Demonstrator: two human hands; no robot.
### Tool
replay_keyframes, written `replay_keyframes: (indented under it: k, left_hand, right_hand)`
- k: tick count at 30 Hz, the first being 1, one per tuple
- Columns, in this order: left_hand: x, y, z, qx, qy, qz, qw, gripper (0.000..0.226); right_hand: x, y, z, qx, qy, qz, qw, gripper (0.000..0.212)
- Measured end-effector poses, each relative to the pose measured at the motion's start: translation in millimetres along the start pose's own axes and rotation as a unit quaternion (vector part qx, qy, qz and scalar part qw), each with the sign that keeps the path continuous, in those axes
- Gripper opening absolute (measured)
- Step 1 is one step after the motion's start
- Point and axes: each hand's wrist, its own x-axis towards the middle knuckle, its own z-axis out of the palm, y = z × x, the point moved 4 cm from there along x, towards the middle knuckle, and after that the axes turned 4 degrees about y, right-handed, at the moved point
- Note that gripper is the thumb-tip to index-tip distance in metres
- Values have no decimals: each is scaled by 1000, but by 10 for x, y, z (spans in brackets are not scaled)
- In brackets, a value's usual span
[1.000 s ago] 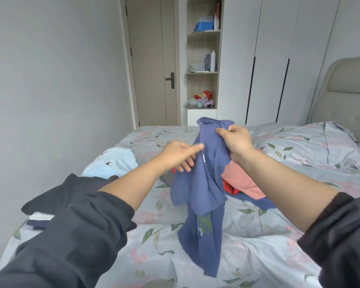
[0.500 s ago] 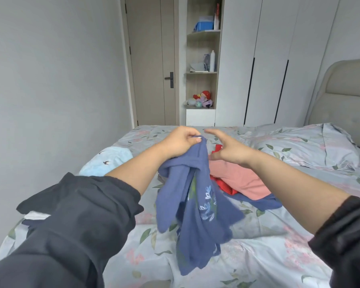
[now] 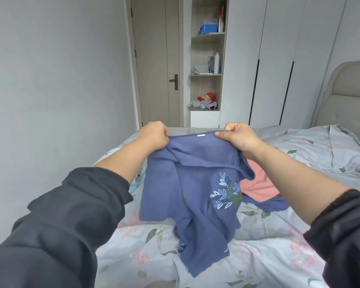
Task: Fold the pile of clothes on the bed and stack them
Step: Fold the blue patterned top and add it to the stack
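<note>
A blue shirt (image 3: 187, 196) with a white leaf embroidery hangs spread in the air over the bed (image 3: 279, 256). My left hand (image 3: 155, 135) pinches its top edge on the left, my right hand (image 3: 238, 136) pinches the top edge on the right, and a small white label shows between them. The shirt's lower hem touches the floral bedcover. Behind the shirt on the right lies a pile with a salmon-pink garment (image 3: 258, 183), a bit of red and another blue piece (image 3: 272, 204).
A light blue garment (image 3: 138, 177) peeks out left of the shirt, mostly hidden by my left arm. A pillow (image 3: 330, 150) and padded headboard (image 3: 349, 96) are at the right. Beyond the bed stand a door (image 3: 154, 63), open shelves (image 3: 207, 59) and white wardrobes (image 3: 279, 59).
The bunched shirt has been opened out: my hands moved apart along its top edge and rose, so it now hangs wide with the embroidery showing.
</note>
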Motion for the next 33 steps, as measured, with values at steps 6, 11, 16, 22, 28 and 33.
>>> replay_keyframes:
  k: [6,11,16,22,28,33]
  left_hand:
    - [-8,-168,35,-9,62,-81,995,30]
    - [-23,-329,31,-319,51,-254,912,29]
    - [-39,-104,-197,-514,95,-222,823,20]
    - [-11,133,-846,-478,187,-161,843,29]
    - [-197,389,-1546,-439,273,-130,846,32]
    - [-463,692,-1967,-435,356,-135,816,32]
  right_hand:
    - [51,-135,-105,-422,-10,-106,900,27]
    - [36,-75,-351,-506,111,-44,854,20]
    - [98,-332,-525,-272,174,-2,947,18]
    - [-11,-981,-726,-168,263,-39,949,28]
    - [-337,-1749,-919,-82,299,-114,944,28]
    - [-587,-2184,-1043,-16,356,-139,924,20]
